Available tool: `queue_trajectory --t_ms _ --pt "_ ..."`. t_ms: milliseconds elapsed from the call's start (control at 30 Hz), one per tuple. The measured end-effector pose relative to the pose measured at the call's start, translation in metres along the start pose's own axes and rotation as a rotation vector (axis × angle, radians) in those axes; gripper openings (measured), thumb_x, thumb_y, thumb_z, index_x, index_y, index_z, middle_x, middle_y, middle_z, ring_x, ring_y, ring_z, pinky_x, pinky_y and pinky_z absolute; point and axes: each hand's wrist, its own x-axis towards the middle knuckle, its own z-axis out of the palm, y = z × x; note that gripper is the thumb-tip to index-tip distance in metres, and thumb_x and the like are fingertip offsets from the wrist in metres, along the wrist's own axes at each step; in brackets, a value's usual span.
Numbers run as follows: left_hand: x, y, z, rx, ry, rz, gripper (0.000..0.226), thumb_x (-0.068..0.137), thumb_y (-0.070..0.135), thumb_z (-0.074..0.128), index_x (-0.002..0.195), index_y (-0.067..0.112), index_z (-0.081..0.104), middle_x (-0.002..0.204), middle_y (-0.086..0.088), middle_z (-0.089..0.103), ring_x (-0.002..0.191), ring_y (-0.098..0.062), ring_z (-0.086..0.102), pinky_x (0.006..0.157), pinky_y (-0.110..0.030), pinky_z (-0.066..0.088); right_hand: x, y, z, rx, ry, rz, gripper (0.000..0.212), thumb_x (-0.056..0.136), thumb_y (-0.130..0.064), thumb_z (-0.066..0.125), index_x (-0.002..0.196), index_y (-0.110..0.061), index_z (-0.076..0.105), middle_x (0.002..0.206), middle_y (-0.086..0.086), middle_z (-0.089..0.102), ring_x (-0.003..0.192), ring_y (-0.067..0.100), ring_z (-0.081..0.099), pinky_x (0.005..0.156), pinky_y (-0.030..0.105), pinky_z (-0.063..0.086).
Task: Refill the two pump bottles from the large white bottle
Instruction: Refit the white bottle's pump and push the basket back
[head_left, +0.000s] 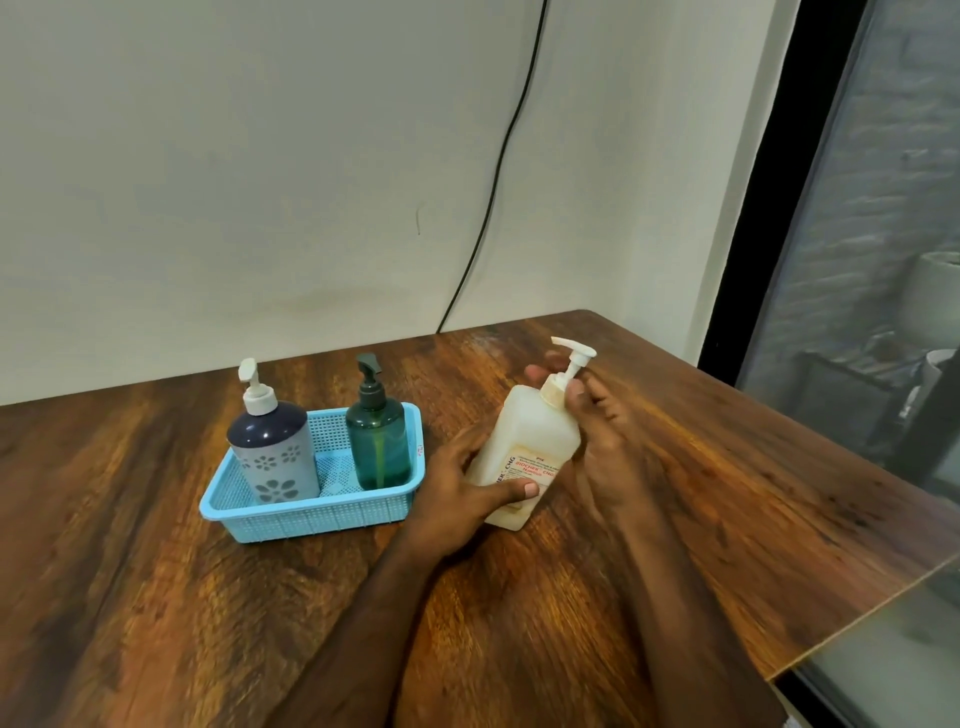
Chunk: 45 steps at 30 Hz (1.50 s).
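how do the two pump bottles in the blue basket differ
The dark blue and grey flowered pump bottle is opaque, wider, and has a white pump; the translucent green pump bottle is slimmer, shows its inner tube, and has a dark pump. The flowered one stands at the left end of the light blue mesh basket, the green one at the right. Both stand upright, pumps on, untouched.

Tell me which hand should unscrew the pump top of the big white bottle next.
Probably the right hand: its fingers already sit at the pump collar of the large white bottle, while the left hand grips the body and steadies it.
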Motion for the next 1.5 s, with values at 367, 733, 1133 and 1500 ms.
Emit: queue_trajectory --t_ms 367,733,1133,1500 --pt "-0.006 0.007 0.007 0.049 0.055 0.023 0.063 0.072 0.021 0.089 0.122 0.042 0.058 0.119 0.013 0.067 0.102 0.008 0.064 0.073 -0.015 0.056 -0.002 -0.004 0.004 -0.160 0.164 -0.068 0.023 0.094 -0.009 0.064 0.115 -0.003 0.070 0.110 0.006 0.076 0.099 0.021 0.073 0.075 0.031 0.060" --pt "-0.010 0.004 0.007 0.029 0.113 0.077 0.074 0.073 0.020 0.088 0.134 0.041 0.052 0.123 0.018 0.066 0.111 -0.001 0.065 0.077 -0.019 0.058 -0.010 0.000 0.027 -0.289 0.242 -0.095 0.016 0.093 -0.026 0.070 0.107 -0.028 0.075 0.106 -0.005 0.076 0.093 0.015 0.074 0.077 0.043 0.062" --pt "-0.011 0.003 0.013 0.129 0.175 0.119 0.077 0.071 0.041 0.087 0.138 0.041 0.048 0.131 0.023 0.060 0.117 0.001 0.059 0.094 -0.031 0.058 -0.032 0.023 0.016 -0.550 0.200 -0.160 0.085 0.072 -0.056 0.078 0.145 -0.045 0.037 0.147 -0.013 0.048 0.127 0.013 0.055 0.095 0.040 0.057" --pt "-0.011 0.001 0.017 0.160 0.231 0.099 0.079 0.071 0.041 0.087 0.139 0.037 0.047 0.135 0.020 0.058 0.120 -0.001 0.056 0.094 -0.026 0.054 -0.037 0.028 0.020 -0.809 0.281 -0.152 0.108 0.066 -0.044 0.090 0.146 -0.054 0.017 0.157 -0.014 0.031 0.139 0.013 0.039 0.107 0.051 0.047"
